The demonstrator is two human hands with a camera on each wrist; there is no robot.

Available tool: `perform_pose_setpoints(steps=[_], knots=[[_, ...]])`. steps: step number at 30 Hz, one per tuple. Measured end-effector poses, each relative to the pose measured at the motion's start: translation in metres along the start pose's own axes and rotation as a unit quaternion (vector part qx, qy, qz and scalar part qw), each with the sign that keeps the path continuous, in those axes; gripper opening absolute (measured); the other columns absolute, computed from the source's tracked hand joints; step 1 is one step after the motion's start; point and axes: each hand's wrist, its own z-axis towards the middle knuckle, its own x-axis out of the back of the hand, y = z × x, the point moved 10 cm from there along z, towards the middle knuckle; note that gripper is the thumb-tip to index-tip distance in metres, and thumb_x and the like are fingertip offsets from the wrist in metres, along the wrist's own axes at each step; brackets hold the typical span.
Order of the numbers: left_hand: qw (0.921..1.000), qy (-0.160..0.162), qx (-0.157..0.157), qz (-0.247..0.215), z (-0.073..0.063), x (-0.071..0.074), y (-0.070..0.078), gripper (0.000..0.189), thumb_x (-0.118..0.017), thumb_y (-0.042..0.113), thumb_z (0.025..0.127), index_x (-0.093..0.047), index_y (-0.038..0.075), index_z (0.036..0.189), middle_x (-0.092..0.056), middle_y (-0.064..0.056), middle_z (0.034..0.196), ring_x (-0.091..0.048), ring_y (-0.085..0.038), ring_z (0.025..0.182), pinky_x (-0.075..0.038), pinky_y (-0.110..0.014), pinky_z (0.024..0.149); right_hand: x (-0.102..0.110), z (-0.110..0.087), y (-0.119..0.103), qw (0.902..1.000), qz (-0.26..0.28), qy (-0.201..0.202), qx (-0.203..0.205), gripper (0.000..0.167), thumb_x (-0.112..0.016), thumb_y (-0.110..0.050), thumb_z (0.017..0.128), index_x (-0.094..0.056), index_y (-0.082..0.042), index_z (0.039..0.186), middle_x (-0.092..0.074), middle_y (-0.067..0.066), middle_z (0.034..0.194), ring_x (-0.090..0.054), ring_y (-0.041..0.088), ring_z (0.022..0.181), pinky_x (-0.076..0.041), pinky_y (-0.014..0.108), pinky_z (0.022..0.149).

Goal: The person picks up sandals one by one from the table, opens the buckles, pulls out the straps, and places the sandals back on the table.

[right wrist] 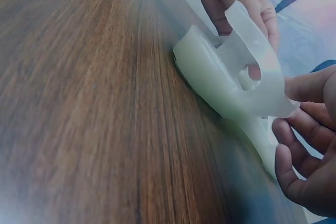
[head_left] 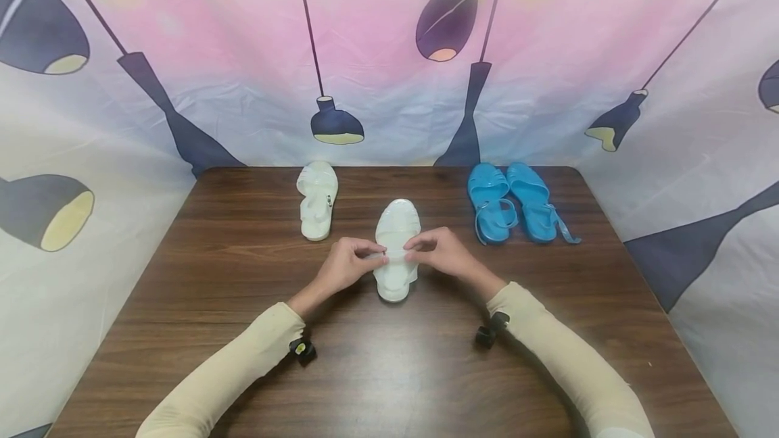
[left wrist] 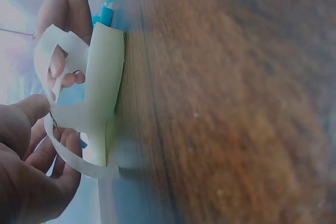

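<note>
A white jelly sandal point(head_left: 398, 216) lies sole down in the middle of the table, its toe pointing away from me. At its left side my left hand point(head_left: 345, 263) pinches the ankle strap point(left wrist: 79, 165) between thumb and fingers, close to a small metal buckle point(left wrist: 54, 120). On the opposite side my right hand point(head_left: 449, 253) pinches the edge of the strap's side piece point(right wrist: 270, 85) between thumb and forefinger. The strap stands up in a loop above the heel point(right wrist: 202, 59). Its other white sandal point(head_left: 318, 201), with a buckle showing, rests farther back on the left.
Two blue sandals point(head_left: 491, 205) stand side by side at the back right, their straps loose. All the footwear is on a brown wooden table point(head_left: 243, 242). A patterned curtain point(head_left: 389, 86) with printed lamps hangs behind the table and along its sides.
</note>
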Motion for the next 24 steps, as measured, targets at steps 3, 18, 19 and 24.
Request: perform_pose_setpoints(steps=[3,18,19,24], knots=[[0.9999,0.0,-0.003,-0.01,-0.001,0.001,0.0,0.017,-0.082,0.02,0.088,-0.082,0.009,0.101,-0.078,-0.004,0.104,-0.067,-0.011,0.093,-0.055,-0.029,0.08,0.002,-0.001,0.001,1.0,0.001,0.001,-0.003,0.019,-0.082,-0.027,0.089,-0.08,-0.013,0.102,-0.076,0.0,0.096,-0.066,0.019,0.094,-0.056,0.034,0.081],[0.9993,-0.023,0.009,-0.027,0.002,-0.003,-0.001,0.017,-0.081,0.016,0.089,-0.079,0.007,0.104,-0.079,-0.005,0.096,-0.075,-0.016,0.092,-0.059,-0.028,0.077,-0.013,0.013,-0.014,0.9998,-0.002,-0.02,-0.003,0.027,-0.073,-0.039,0.095,-0.079,-0.017,0.109,-0.074,-0.002,0.103,-0.062,0.016,0.094,-0.054,0.031,0.078],[0.9993,-0.023,0.009,-0.028,0.002,-0.003,-0.001,0.017,-0.081,0.016,0.089,-0.079,0.008,0.104,-0.079,-0.005,0.096,-0.075,-0.016,0.092,-0.059,-0.027,0.077,-0.016,0.015,-0.017,0.9997,-0.008,-0.022,0.006,0.025,-0.074,-0.038,0.095,-0.079,-0.017,0.108,-0.075,-0.003,0.103,-0.062,0.015,0.094,-0.054,0.03,0.077],[0.9994,-0.022,0.009,-0.027,0.002,-0.002,-0.003,0.015,-0.081,0.017,0.089,-0.078,0.009,0.101,-0.079,-0.003,0.094,-0.074,-0.014,0.09,-0.058,-0.025,0.075,-0.022,0.017,-0.023,0.9991,-0.021,-0.014,0.033,0.017,-0.079,-0.031,0.091,-0.082,-0.017,0.101,-0.077,-0.006,0.098,-0.059,0.013,0.09,-0.05,0.027,0.075]])
